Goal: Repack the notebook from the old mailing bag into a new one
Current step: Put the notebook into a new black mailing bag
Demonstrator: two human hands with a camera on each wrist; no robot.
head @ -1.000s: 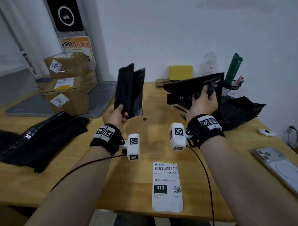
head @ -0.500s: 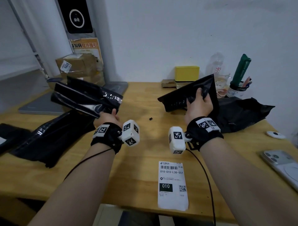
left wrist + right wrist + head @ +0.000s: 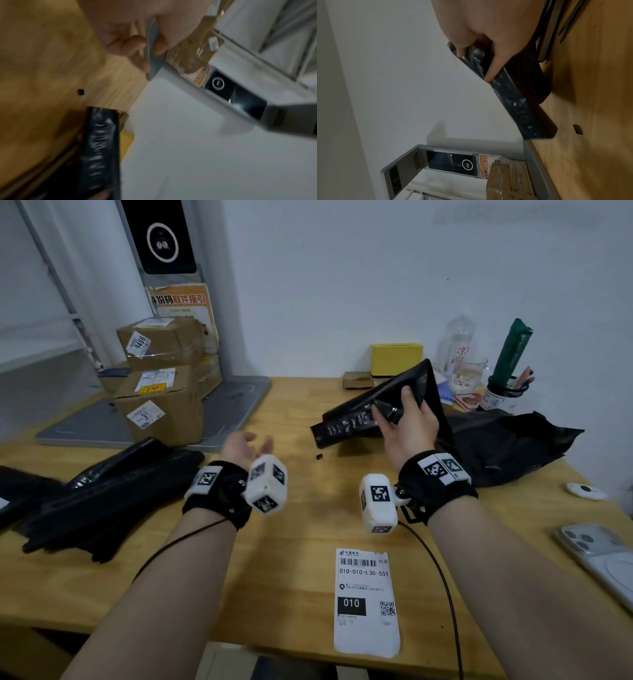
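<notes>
- Across the whole bottom of the head view runs the wooden table (image 3: 301, 542); its near edge is cut off by the frame.
- At the left of the frame lies a pile of black mailing bags (image 3: 102, 494). Half a second ago the left hand held a few of these up; now they are down on the pile.
- The left hand (image 3: 245, 445) is now empty, palm up, fingers loose and spread, just above the table. The left wrist view is too blurry to show more.
- At right of centre, the right hand (image 3: 407, 426) still grips one black bag (image 3: 363, 419) by its mouth, fingers curled over the edge. The bag is tilted, with its low end near the table.
- The notebook cannot be seen for sure; it may be under the bag, but I cannot tell.
- A crumpled black bag (image 3: 507, 440) lies behind the right wrist, partly hidden by it.
- Brown boxes (image 3: 161, 385) are stacked at upper left.
- A phone (image 3: 603, 556) is cut off at the right edge.
- A white shipping label (image 3: 366, 601) lies at bottom centre.
- A tiny black bit (image 3: 319, 456) sits between the hands.
</notes>
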